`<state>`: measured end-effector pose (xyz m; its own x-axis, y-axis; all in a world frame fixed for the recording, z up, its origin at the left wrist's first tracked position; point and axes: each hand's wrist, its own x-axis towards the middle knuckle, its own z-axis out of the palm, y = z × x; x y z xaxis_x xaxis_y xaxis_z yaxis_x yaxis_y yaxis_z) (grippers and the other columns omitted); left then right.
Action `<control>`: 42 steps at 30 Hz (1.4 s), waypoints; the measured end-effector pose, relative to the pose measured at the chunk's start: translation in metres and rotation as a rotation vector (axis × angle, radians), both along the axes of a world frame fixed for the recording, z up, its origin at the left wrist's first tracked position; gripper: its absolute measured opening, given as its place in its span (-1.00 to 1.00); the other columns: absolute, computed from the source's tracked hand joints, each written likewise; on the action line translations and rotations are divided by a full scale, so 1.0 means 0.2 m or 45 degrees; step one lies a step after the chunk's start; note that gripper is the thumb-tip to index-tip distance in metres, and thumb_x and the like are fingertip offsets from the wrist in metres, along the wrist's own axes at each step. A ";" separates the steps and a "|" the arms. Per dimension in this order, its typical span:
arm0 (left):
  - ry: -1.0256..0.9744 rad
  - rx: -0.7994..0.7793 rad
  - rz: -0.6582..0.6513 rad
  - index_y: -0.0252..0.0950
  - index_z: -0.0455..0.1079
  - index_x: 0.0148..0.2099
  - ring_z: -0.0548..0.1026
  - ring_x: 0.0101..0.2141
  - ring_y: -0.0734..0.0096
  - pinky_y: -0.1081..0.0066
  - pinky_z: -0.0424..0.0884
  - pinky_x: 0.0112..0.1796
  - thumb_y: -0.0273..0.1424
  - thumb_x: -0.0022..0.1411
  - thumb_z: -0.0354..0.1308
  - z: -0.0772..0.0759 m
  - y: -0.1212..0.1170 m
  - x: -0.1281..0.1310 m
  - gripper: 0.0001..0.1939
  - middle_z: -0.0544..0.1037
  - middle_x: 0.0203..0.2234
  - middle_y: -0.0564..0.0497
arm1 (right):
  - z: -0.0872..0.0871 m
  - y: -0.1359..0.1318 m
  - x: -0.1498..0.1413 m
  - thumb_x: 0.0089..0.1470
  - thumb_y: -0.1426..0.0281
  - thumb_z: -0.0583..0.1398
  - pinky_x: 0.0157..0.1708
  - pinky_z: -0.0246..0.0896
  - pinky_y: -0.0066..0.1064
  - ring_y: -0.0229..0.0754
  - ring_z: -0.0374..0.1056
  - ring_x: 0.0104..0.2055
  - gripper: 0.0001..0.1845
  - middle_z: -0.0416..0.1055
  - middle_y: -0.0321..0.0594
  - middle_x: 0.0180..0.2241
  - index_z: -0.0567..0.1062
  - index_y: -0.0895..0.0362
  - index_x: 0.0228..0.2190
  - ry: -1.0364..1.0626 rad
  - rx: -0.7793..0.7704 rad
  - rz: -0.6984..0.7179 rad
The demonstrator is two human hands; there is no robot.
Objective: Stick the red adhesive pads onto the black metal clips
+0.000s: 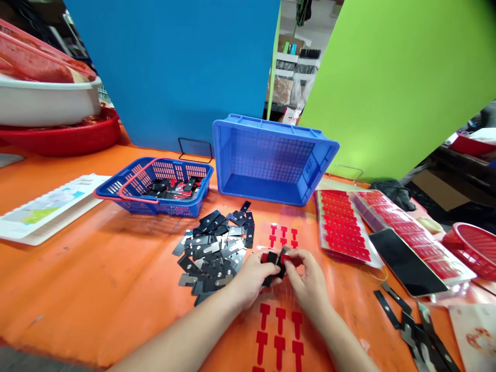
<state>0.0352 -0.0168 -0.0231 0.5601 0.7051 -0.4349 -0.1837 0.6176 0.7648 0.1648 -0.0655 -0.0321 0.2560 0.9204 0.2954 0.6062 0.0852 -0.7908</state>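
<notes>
My left hand (253,276) is closed around several flat black strips (268,279), with a bit of red showing among them. Close against it, my right hand (308,279) pinches a small red sticker (285,258) at the face of a black strip; its fingertips partly hide the piece. Under and around both hands lies a clear sheet bearing rows of red T-shaped stickers (280,320). To the left of my hands is a loose heap of black and grey metal strips (217,253).
Behind the heap stand a blue basket (174,208) holding strips and a blue crate (263,194) tipped on its side. To the right lie stacked red sticker sheets (343,225), a phone (406,261) and more strips (420,330). Blue and green panels border the orange table.
</notes>
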 end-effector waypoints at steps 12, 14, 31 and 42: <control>-0.049 0.048 -0.047 -0.36 0.37 -0.24 0.36 -0.59 0.55 0.57 0.26 -0.56 -0.54 -0.12 0.11 0.00 0.00 -0.01 -0.72 0.42 -0.57 0.04 | 0.00 0.00 -0.01 -0.04 0.35 0.07 -0.40 0.24 -0.37 -0.20 0.26 -0.37 -0.89 0.34 -0.23 -0.42 0.34 0.09 -0.40 -0.007 -0.024 -0.034; -0.063 0.052 -0.052 -0.36 0.37 -0.25 0.36 -0.58 0.56 0.56 0.27 -0.54 -0.54 -0.11 0.11 0.00 0.00 0.00 -0.72 0.41 -0.58 0.05 | 0.01 0.00 -0.01 -0.05 0.35 0.08 -0.38 0.24 -0.36 -0.20 0.26 -0.37 -0.89 0.33 -0.24 -0.42 0.34 0.09 -0.40 -0.009 -0.026 -0.035; 0.033 0.191 0.001 -0.33 0.28 -0.30 0.29 -0.64 0.60 0.57 0.20 -0.60 -0.41 -0.04 0.14 -0.02 -0.01 0.02 -0.80 0.33 -0.61 0.10 | 0.01 -0.01 -0.01 -0.01 0.33 0.05 -0.47 0.27 -0.43 -0.20 0.29 -0.36 -0.85 0.35 -0.19 -0.38 0.32 0.10 -0.36 0.154 -0.081 0.024; 0.187 0.269 0.017 -0.32 0.26 -0.37 0.29 -0.63 0.56 0.53 0.25 -0.59 -0.34 -0.07 0.16 -0.02 -0.03 0.03 -0.79 0.33 -0.65 0.11 | 0.05 0.01 -0.02 -0.05 0.28 0.10 -0.31 0.22 -0.32 -0.13 0.25 -0.24 -0.84 0.27 -0.11 -0.23 0.35 0.11 -0.52 0.065 0.060 -0.097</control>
<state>0.0422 -0.0235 -0.0262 0.4919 0.7959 -0.3531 -0.0679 0.4394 0.8957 0.1611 -0.0630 -0.0219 0.3404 0.8830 0.3230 0.5716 0.0784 -0.8168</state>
